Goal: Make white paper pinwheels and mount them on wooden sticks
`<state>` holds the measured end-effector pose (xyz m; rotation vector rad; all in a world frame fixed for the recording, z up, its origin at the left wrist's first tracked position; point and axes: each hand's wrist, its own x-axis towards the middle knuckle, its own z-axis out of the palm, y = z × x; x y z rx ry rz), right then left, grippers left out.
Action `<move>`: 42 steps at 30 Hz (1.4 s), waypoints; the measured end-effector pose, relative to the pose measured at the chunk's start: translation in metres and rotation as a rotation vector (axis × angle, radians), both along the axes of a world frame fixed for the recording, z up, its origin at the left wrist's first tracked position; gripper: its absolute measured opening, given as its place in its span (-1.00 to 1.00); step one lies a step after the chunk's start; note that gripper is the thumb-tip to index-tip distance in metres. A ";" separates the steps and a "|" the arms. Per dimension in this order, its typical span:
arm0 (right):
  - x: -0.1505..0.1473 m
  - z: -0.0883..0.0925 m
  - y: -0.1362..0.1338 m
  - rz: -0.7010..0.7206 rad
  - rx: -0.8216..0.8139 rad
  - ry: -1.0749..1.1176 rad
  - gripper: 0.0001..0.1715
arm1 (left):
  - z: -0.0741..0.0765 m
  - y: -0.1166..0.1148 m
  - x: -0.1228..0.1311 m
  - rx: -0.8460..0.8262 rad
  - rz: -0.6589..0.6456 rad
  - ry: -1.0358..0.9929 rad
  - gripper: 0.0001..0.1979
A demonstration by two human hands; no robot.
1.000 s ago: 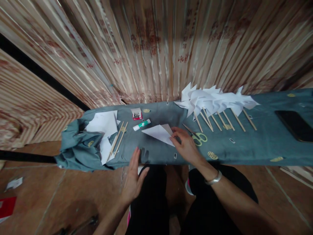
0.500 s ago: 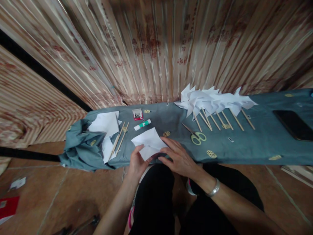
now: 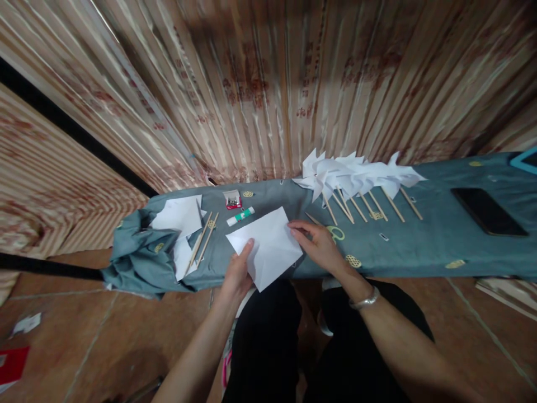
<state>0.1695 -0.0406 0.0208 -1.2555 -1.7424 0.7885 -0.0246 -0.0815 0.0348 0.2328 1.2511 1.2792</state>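
A white paper square [image 3: 271, 246] with faint creases is spread between my hands over the table's front edge. My left hand [image 3: 240, 270] grips its lower left side, thumb on top and fingers underneath. At its right corner, my right hand [image 3: 316, 243] pinches the paper between thumb and fingertips. Green-handled scissors [image 3: 337, 233] lie partly hidden behind my right hand. Just beyond the sheet are a glue stick [image 3: 240, 216] and a small red and white box [image 3: 232, 200] of metal pieces.
White paper pinwheels [image 3: 361, 173] on wooden sticks lie in a row at the back right. A black phone [image 3: 489, 211] is farther right. Loose sticks [image 3: 205, 240] and white papers [image 3: 178, 214] lie at left on the green cloth [image 3: 423, 246]. A curtain hangs behind.
The paper, bent up between both hands before, is now opened out flatter and turned. My right hand has moved right and up to its corner, now covering part of the scissors. The view has shifted slightly.
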 end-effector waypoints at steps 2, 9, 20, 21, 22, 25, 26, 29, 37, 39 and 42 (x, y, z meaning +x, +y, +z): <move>0.018 0.007 0.006 -0.103 -0.020 -0.130 -0.71 | 0.001 0.004 -0.001 0.011 0.031 0.055 -0.87; 0.074 0.011 0.009 -0.228 -0.249 -0.933 -0.74 | 0.017 0.031 0.007 0.181 0.079 0.092 -0.89; 0.057 -0.001 0.009 -0.180 -0.275 -1.026 -0.71 | 0.037 0.075 0.024 0.270 0.073 -0.043 -0.89; 0.056 0.000 0.009 -0.172 -0.269 -1.012 -0.70 | 0.036 0.077 0.022 0.270 0.082 -0.052 -0.89; 0.055 0.000 0.009 -0.161 -0.263 -0.964 -0.68 | 0.035 0.080 0.020 0.268 0.088 -0.058 -0.89; 0.048 0.000 0.010 -0.082 -0.307 -0.510 -0.58 | 0.031 0.084 0.011 0.286 0.102 -0.077 -0.83; 0.044 0.001 0.011 -0.032 -0.357 -0.280 -0.54 | 0.030 0.085 0.008 0.296 0.111 -0.084 -0.78; 0.027 0.002 0.012 0.131 -0.555 0.286 -0.46 | 0.027 0.089 -0.002 0.320 0.145 -0.098 -0.67; -0.015 -0.001 0.010 0.325 -0.862 0.886 -0.54 | 0.016 0.106 -0.016 0.258 0.164 -0.142 -0.85; -0.021 -0.003 0.010 0.313 -0.889 0.983 -0.50 | 0.016 0.109 -0.016 0.243 0.171 -0.155 -0.85; -0.028 -0.004 0.011 0.292 -0.921 1.096 -0.47 | 0.018 0.112 -0.012 0.234 0.199 -0.166 -0.80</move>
